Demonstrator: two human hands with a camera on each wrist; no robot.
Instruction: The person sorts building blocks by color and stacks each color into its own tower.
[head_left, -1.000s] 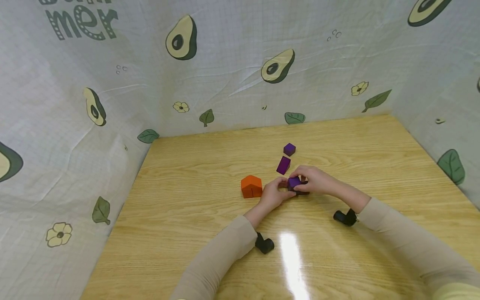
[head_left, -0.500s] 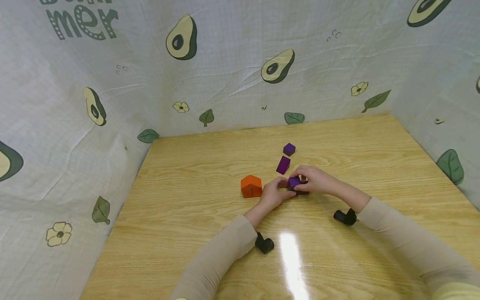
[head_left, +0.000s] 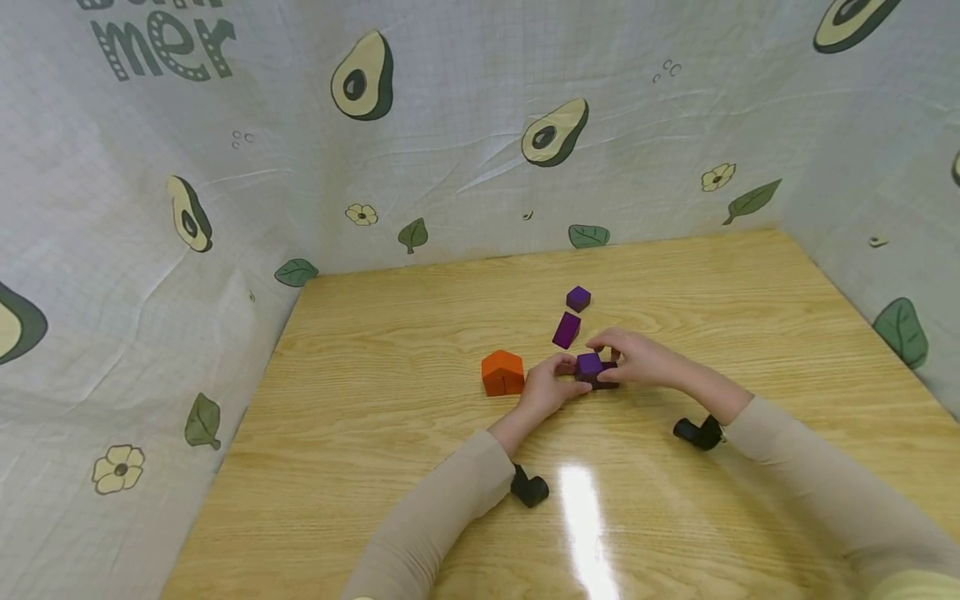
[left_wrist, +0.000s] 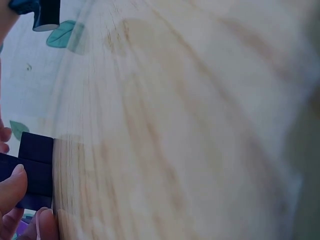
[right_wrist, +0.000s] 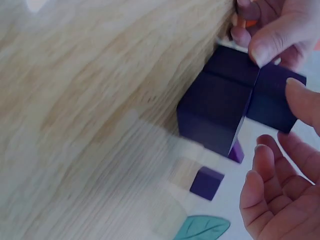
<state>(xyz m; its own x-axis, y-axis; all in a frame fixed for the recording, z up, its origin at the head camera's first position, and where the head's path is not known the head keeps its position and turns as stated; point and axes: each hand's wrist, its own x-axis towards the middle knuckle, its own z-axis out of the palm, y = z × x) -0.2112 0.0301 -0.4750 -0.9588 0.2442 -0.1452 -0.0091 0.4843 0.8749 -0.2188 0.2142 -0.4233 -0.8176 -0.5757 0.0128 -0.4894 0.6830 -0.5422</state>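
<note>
A purple cube [head_left: 589, 364] is stacked over dark purple blocks [head_left: 609, 377], one of which juts out to the right. My left hand [head_left: 546, 390] holds the stack from its left side between thumb and fingers. In the right wrist view its thumb presses near the joint of the lower block [right_wrist: 230, 65] and the upper cube [right_wrist: 276, 95]. My right hand [head_left: 647, 360] is at the stack's right side. Its thumb [right_wrist: 302, 102] touches the upper cube, while the other fingers [right_wrist: 270, 175] stand apart from it.
An orange block assembly with a pointed top [head_left: 502, 372] stands left of my left hand. Behind the stack lie a purple rectangular block [head_left: 567, 330] and a small purple cube [head_left: 578, 299]. A patterned cloth [head_left: 465, 167] walls the wooden table [head_left: 375, 467].
My right hand has drawn back slightly to the right, its index finger lifting off the upper cube. More of the stack shows. The left hand stays in place.
</note>
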